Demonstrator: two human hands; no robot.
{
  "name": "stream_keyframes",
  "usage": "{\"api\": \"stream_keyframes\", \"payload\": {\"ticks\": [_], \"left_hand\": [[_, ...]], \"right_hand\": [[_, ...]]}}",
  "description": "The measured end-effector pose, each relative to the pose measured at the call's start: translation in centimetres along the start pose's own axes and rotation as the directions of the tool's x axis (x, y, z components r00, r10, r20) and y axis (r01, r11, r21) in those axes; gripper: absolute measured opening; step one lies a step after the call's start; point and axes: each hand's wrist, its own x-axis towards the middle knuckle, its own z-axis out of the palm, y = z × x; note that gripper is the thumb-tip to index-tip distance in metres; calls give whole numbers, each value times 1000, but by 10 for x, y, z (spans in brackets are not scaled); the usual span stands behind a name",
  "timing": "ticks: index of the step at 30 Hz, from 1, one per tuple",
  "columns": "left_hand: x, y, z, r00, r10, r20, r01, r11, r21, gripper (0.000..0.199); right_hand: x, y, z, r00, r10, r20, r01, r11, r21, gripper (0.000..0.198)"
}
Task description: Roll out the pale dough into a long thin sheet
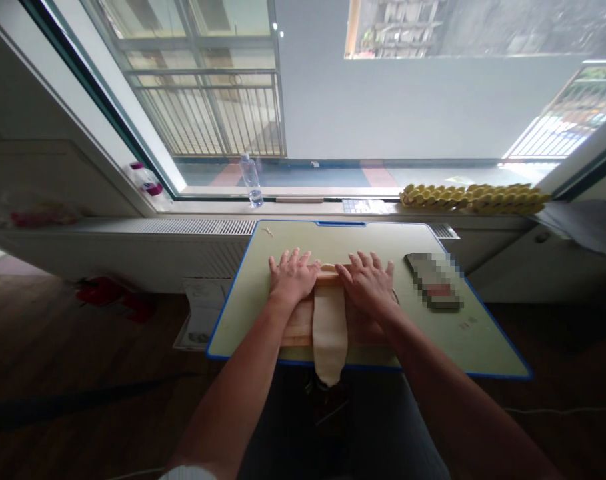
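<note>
OK, your L hand point(293, 279) and R hand point(367, 281) are both palm-down, fingers spread wide, on either side of the dough strip point(329, 327); neither has a closed grip that you can see. Btwn them, a wooden bar point(329, 279), prob. a rolling pin, lies across the strip's far part; can't tell exactly how much of each palm is on it. Strip runs lengthwise over the wooden board point(297, 331), its near end hanging past the blue-edged tabletop point(393, 243) toward your lap. Phone point(435, 285), partly pixelated, is on the tabletop to the R, apart from your hand. Clear bottle point(251, 181) & yellow egg trays point(475, 198) sit on the windowsill point(210, 207) beyond.
</note>
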Motion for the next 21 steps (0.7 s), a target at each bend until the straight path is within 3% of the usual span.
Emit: {"api": "stream_keyframes", "payload": {"ticks": [5, 9, 13, 21], "left_hand": [[29, -2, -1, 998, -27, 48, 29, 999, -35, 62], [29, -3, -1, 997, -11, 79, 12, 1000, -22, 63], [6, -2, 0, 999, 18, 34, -19, 1000, 11, 61], [-69, -5, -2, 990, 109, -86, -111, 994, -8, 57]], "right_hand": [[26, -2, 1, 997, 46, 61, -46, 999, 8, 69], [22, -4, -1, 997, 43, 56, -43, 999, -6, 68], [-2, -3, -2, 1000, 5, 29, -5, 1000, -12, 67], [-74, 5, 3, 994, -71, -88, 76, 995, 59, 67]]}}
